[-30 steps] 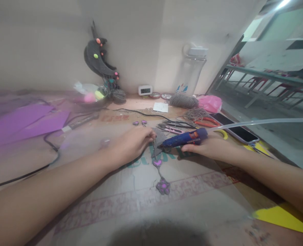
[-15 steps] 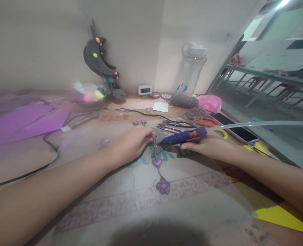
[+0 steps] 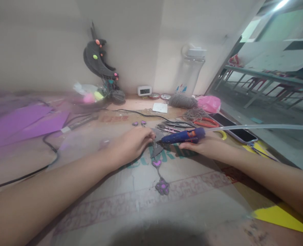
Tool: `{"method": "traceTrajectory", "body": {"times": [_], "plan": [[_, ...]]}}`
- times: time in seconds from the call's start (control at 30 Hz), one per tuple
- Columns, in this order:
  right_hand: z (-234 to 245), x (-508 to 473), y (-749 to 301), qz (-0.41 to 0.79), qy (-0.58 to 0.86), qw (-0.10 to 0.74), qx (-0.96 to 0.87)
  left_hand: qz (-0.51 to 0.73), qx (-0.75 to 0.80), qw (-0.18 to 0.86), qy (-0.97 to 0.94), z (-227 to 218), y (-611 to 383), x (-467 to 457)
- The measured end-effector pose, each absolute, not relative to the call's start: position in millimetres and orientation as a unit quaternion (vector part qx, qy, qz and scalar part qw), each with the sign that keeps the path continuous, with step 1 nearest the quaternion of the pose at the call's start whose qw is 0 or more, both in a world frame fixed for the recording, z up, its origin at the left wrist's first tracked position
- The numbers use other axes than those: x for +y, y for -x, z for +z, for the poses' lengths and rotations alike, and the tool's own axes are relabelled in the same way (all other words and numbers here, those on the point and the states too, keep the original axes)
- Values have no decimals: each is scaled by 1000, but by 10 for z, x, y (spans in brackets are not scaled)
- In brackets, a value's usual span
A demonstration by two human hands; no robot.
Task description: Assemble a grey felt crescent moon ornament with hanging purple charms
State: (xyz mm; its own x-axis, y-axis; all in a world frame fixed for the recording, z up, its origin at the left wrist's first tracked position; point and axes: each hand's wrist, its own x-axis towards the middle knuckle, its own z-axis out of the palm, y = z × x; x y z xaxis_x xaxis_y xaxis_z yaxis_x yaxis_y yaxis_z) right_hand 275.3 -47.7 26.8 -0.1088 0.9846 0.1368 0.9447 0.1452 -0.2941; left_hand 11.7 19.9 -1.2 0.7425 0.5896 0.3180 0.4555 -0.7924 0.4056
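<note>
My right hand is closed round a blue hot glue gun with a clear glue stick trailing from its back. The nozzle points left and meets a dark grey felt piece lying on the board. My left hand pinches a grey yarn strand at the left side of that felt. Below the felt hang a purple heart edged in grey and, on a yarn link, a purple flower edged the same way. Two small purple hearts lie beyond my left hand.
Behind are a grey yarn ball, orange-handled pliers, scissors, a phone and a small clock. A clear bottle stands by the wall. Purple sheets and a black cable lie left.
The glue gun's tip has shifted slightly down and left along the grey felt piece. My left hand keeps its pinch in nearly the same place.
</note>
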Motion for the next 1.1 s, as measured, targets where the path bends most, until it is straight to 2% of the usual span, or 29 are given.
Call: {"method": "traceTrajectory", "body": {"times": [0.47, 0.87, 1.1], "plan": [[278, -464, -2751, 66, 625, 168, -760, 220, 281, 148, -922, 8, -119, 185], [394, -560, -2643, 133, 620, 174, -753, 219, 284, 152, -921, 1, -121, 188], [447, -611, -2671, -5, 542, 119, -832, 221, 282, 147, -922, -12, -121, 198]]}}
